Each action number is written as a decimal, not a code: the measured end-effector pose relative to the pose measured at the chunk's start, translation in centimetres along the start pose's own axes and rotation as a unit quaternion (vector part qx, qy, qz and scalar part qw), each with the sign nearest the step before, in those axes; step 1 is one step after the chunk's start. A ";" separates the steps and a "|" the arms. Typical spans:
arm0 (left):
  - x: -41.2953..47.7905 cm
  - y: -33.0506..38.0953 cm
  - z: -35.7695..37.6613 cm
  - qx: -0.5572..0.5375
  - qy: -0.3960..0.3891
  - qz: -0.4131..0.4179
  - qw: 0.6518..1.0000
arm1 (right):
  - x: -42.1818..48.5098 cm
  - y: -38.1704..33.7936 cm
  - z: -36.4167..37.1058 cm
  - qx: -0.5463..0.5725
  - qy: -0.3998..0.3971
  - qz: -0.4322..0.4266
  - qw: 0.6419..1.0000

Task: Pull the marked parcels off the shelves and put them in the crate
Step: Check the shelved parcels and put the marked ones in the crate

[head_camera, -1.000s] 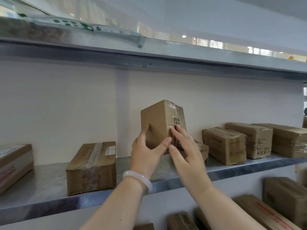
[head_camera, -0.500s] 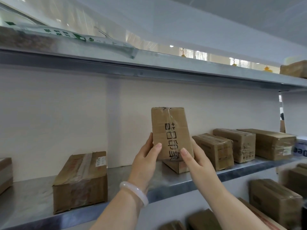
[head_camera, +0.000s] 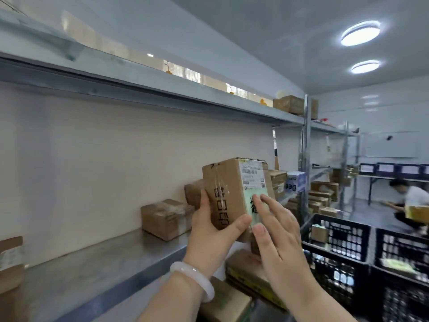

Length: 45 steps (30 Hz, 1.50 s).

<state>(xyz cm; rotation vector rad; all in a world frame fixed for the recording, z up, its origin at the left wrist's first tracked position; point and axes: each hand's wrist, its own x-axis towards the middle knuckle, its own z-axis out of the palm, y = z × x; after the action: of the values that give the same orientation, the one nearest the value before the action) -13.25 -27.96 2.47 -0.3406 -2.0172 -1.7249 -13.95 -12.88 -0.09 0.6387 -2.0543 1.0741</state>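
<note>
The person is holding a brown parcel [head_camera: 228, 189] up in the air in front of the metal shelf [head_camera: 92, 270], clear of its surface and standing on end. The left hand [head_camera: 210, 231], with a pale bracelet [head_camera: 195, 278] on its wrist, is gripping the parcel from the left, thumb curled across the near lower edge and fingers wrapped behind. The right hand [head_camera: 278, 231] is lying flat against the face turned to the right, fingers straight and spread, fingertips touching a green sticker [head_camera: 254, 205] under a white shipping label [head_camera: 253, 175]. Black printed characters are running down the taped side. Just left of the parcel, another carton [head_camera: 166, 218] is sitting on the shelf against the wall. Low on the right, a black slatted crate [head_camera: 336, 231] is standing near the shelf end, a small box inside it. Far right, someone [head_camera: 415, 201] is crouching on the floor.
</note>
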 end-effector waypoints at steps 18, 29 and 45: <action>-17.2 0.7 29.4 -0.256 -0.430 -0.117 0.858 | -24.6 0.7 -27.0 -0.052 0.346 0.337 0.874; -32.3 10.6 37.3 -0.256 -0.562 -0.075 0.783 | -37.5 -7.4 -39.1 -0.182 0.437 0.352 0.808; -57.1 20.5 50.2 -0.175 -0.763 0.076 0.618 | -58.1 -17.8 -53.4 -0.341 0.520 0.493 0.609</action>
<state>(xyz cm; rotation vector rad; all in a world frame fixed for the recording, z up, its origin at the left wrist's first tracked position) 36.51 31.00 -13.37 -2.7886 -2.1883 -1.7315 53.95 28.18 -15.77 -1.3993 -1.3526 0.6930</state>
